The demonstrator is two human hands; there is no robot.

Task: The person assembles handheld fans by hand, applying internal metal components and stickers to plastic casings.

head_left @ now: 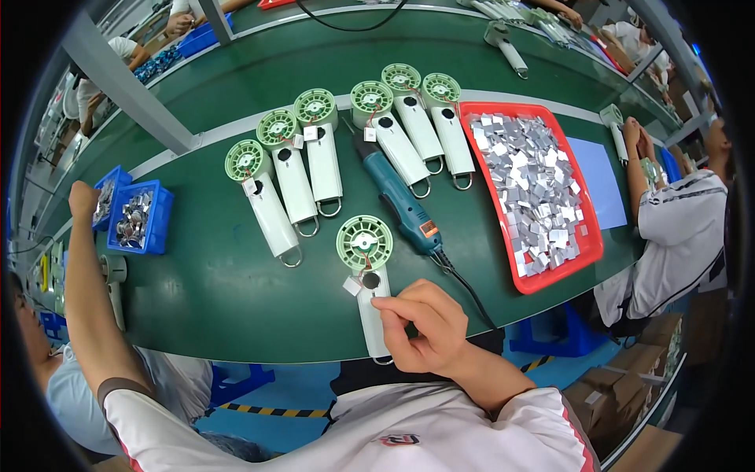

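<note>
A handheld fan with a green round head (364,242) and a white handle (372,326) lies in front of me, a small silver square (352,285) beside its handle on red wires. Over that handle is my right hand (425,326), thumb and forefinger pinched; anything between the fingertips is too small to make out. Far to the left my left hand (83,200) is closed beside a small blue bin (120,175); its fingertips are hidden. Next to this bin a second blue bin (161,228) holds round silver discs. Several similar fans (295,185) lie in a row beyond.
A teal electric screwdriver (397,197) with a black cord lies right of the near fan. A red tray (595,236) full of silver squares stands to the right, beside a blue sheet (598,181). Co-workers sit on both sides (684,220). A metal post (130,86) rises at the left.
</note>
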